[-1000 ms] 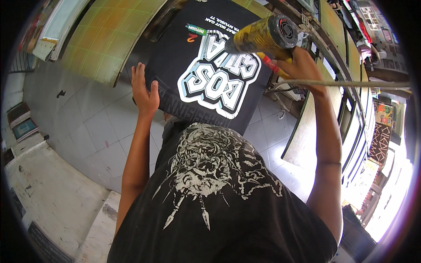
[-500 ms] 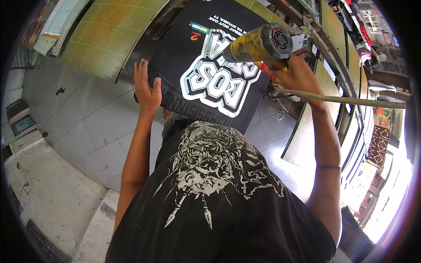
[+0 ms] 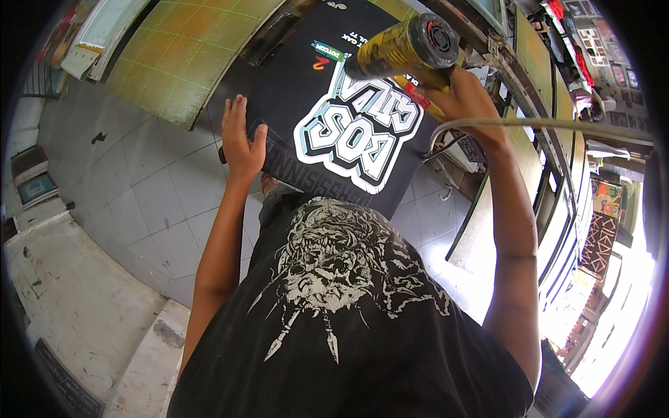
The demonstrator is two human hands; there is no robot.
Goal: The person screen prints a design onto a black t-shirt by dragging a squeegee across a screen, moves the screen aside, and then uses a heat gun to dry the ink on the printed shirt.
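A black cloth with a large white-lettered print (image 3: 355, 143), a small green label and an orange mark lies stretched on a board in front of me. My left hand (image 3: 244, 143) rests at its left edge, fingers extended and thumb apart. My right hand (image 3: 465, 104) grips a yellow-and-black heat gun (image 3: 394, 52), its dark nozzle hovering over the upper part of the print; whether it touches cannot be told. A pale cord or hose (image 3: 543, 124) runs rightward past my right hand. The gun hides part of the print and the smaller white text.
Yellowish platen boards (image 3: 157, 59) are at upper left and along a metal frame (image 3: 523, 83) on the right. Pale floor tiles (image 3: 160, 202) show below. A worn white bench (image 3: 77, 306) is at lower left, a small stack of objects (image 3: 38, 181) at far left, a bright opening at right.
The heat gun in my right hand dipped down and has since risen slightly up and to the left over the print. My left hand and the cloth have shifted slightly rightward in view.
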